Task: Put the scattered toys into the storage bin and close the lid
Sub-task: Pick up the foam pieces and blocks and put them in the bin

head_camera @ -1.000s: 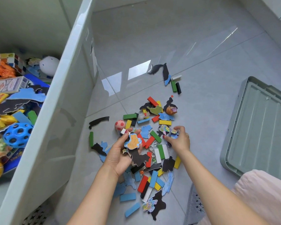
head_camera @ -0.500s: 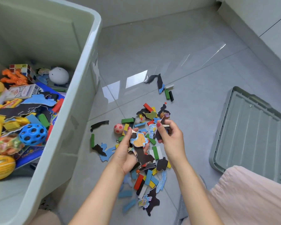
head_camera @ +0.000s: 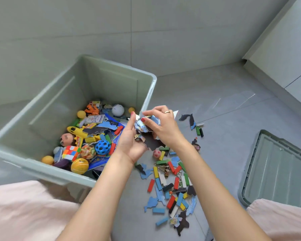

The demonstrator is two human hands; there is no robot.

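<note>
Head view, grip: left hand [head_camera: 130,141] cupped under, right hand [head_camera: 161,125] pinched over, one bunch of puzzle pieces [head_camera: 144,126].
Bin: storage bin [head_camera: 111,84] lay open just left of that grip, left hand nearer.
Remainder: scattered toys [head_camera: 172,185] below on floor; lid [head_camera: 276,171] well right.

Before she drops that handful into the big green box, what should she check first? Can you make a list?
1. Both hands, left hand and right hand, grip the puzzle pieces: ok.
2. Bin open: ok.
3. Room left in bin: ok.
4. Handful fully over bin: not ok, at its rim.
5. Floor pile finished: not ok.
6. Lid within reach: cannot tell.
</note>
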